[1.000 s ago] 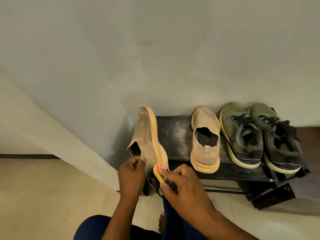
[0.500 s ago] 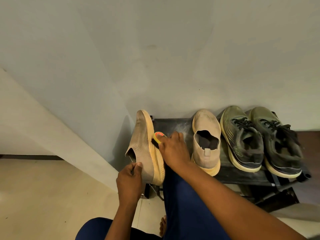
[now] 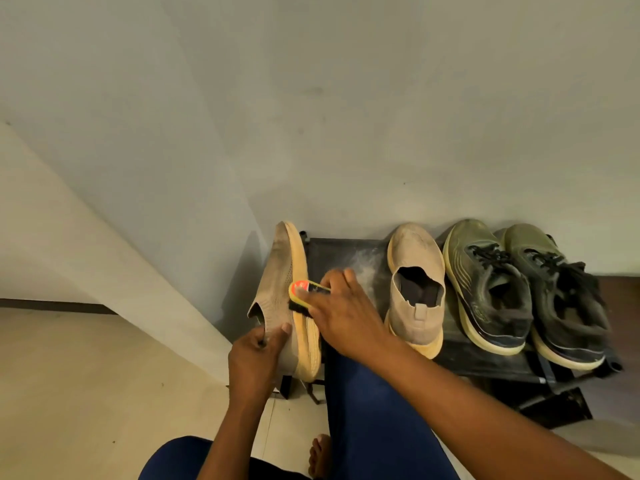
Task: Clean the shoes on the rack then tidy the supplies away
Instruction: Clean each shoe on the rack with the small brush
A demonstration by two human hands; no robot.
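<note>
A beige slip-on shoe [image 3: 282, 271] with a yellow sole is tipped on its side at the left end of the black rack [image 3: 346, 252]. My left hand [image 3: 254, 358] grips its heel collar. My right hand [image 3: 346, 315] holds a yellow brush [image 3: 303, 294] with a red label and dark bristles, pressed against the shoe's sole edge near the middle. The matching beige shoe [image 3: 415, 271] stands upright on the rack. To its right sit two olive-green laced sneakers [image 3: 485, 282], [image 3: 557, 292].
A grey wall rises behind the rack, with a slanted white wall at the left. Pale dust marks the rack top between the beige shoes. My blue-clad knee [image 3: 374, 417] and bare toes [image 3: 320, 455] are below the rack on the cream tiled floor.
My right hand took the brush from the shoe's heel up along the sole, then back a little toward the middle. The left hand keeps its hold on the heel.
</note>
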